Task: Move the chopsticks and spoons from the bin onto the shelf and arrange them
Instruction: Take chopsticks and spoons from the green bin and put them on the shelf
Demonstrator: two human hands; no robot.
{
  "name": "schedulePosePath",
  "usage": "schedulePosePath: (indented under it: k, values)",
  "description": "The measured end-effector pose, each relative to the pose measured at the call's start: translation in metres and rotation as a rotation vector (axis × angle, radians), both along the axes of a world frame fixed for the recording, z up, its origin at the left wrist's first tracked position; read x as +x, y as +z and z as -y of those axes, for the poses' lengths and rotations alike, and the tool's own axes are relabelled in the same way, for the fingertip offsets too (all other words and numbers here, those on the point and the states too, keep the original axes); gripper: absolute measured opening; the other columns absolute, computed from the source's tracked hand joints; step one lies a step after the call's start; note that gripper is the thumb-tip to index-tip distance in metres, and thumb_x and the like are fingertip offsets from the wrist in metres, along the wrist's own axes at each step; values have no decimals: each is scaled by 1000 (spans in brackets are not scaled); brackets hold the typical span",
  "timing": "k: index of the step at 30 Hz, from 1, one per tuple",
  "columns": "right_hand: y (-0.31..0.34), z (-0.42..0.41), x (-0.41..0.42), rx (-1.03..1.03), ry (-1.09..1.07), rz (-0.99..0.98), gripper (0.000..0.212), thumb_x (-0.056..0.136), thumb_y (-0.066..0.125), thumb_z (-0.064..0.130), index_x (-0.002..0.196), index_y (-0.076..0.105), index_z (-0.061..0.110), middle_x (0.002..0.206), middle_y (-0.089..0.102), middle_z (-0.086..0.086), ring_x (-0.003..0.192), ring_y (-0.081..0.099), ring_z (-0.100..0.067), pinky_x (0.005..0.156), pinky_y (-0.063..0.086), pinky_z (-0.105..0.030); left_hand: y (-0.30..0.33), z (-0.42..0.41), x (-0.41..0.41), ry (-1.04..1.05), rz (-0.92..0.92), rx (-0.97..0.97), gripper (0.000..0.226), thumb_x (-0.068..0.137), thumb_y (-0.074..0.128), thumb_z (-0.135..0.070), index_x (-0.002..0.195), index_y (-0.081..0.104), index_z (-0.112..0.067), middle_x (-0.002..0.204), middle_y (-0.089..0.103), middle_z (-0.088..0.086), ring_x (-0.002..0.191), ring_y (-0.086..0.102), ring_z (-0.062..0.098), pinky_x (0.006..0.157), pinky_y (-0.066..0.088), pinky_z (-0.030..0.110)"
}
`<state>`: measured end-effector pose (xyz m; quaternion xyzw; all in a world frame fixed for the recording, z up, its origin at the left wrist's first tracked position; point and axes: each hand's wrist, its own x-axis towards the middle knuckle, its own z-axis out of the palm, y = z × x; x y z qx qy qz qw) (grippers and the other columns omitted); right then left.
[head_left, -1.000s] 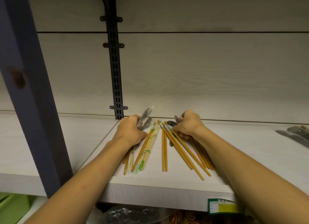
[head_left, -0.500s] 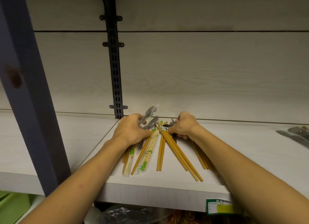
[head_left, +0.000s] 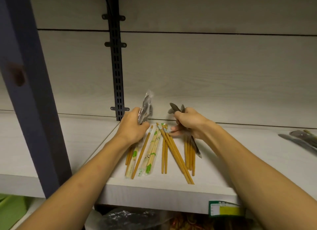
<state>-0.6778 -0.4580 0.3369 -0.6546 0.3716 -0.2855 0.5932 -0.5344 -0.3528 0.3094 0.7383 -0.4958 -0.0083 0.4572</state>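
Hands: the left hand [head_left: 133, 127] grips a bunch of wrapped spoons [head_left: 145, 108], bowls pointing up toward the back wall; the right hand [head_left: 189, 125] has its fingers curled round a second lot of spoons [head_left: 176, 109], whose handles run down past the palm toward the shelf.
Change: half a second ago both hands sat low on the pile with the spoons lying among the sticks; now both bunches are lifted clear and drawn apart, leaving a gap between the hands.
Meaning: the spoons look sorted out from the chopsticks, so the likely step is to lay each bunch in its own spot; the sticks are fanned and crossing, so straightening remains.
Chopsticks: the chopsticks [head_left: 171, 152] lie on the shelf [head_left: 240, 161] between and under the hands; some bare, some in paper sleeves with green print [head_left: 151, 152].
Elsewhere on shelf: more cutlery [head_left: 301, 139] lies at the far right, well apart.
Containers: a green bin [head_left: 10, 211] shows at lower left under the shelf; its contents cannot be seen; below the shelf sits a dark plastic bag [head_left: 127, 217], contents unclear.
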Motion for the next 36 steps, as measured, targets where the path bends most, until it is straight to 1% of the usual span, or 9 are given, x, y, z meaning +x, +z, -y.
schedulePosePath:
  k: [3,7,12,14,16,20,26,32,36]
  values:
    - [3,2,-1,19,-25,65,12,102,38,11,105,46,4,79,47,-10,49,51,-14,37,48,-24,3,5,-2,60,-32,-60,15,91,53,-14,106,48,-11,105,50,9,74,48,10,56,37,14]
    - [14,4,-11,20,-114,164,13,99,37,7,87,44,9,69,47,-5,36,30,-5,31,19,-15,14,13,-14,50,-150,-120,19,94,52,-17,110,47,-8,85,52,0,62,44,3,40,36,10]
    - [26,-1,-44,-14,-148,154,13,95,42,3,83,45,7,57,47,-5,32,31,-6,29,22,-15,32,38,-47,-127,-250,-40,28,92,54,-25,115,46,-11,98,55,4,80,52,19,63,38,27]
    - [30,1,-67,-14,-176,179,4,97,41,4,97,44,6,59,49,-6,32,32,-6,28,24,-15,40,52,-70,-218,-286,-14,29,88,53,-27,111,47,-10,89,60,9,73,56,23,58,40,28]
    - [33,9,-94,-23,-252,195,15,96,41,2,110,42,9,65,50,-9,33,34,-7,30,27,-17,46,65,-97,-281,-291,10,26,85,51,-26,107,46,-13,78,64,12,64,61,27,52,40,26]
    - [33,27,-165,-45,-408,149,7,95,43,0,96,46,7,65,55,-9,33,34,-7,31,29,-17,52,93,-163,-389,-269,71,26,84,48,-20,107,45,-8,63,65,11,54,61,25,39,32,19]
    - [36,71,-295,-54,-572,79,4,95,47,3,92,49,4,68,61,-9,33,34,-6,31,28,-16,48,139,-270,-528,-215,209,31,83,51,-17,106,51,4,53,61,10,41,50,21,40,33,18]
    - [26,125,-405,-76,-619,-160,6,94,48,2,93,54,0,70,64,-14,33,38,-10,35,32,-20,33,178,-364,-495,-164,276,37,89,52,-14,122,37,-8,104,59,21,75,55,29,52,41,30]
    - [5,156,-440,-156,-547,-399,5,88,55,2,89,55,-3,64,62,-14,32,46,-16,41,42,-26,25,194,-398,-409,-91,277,42,94,51,-13,131,33,-5,117,52,15,93,53,28,69,43,32]
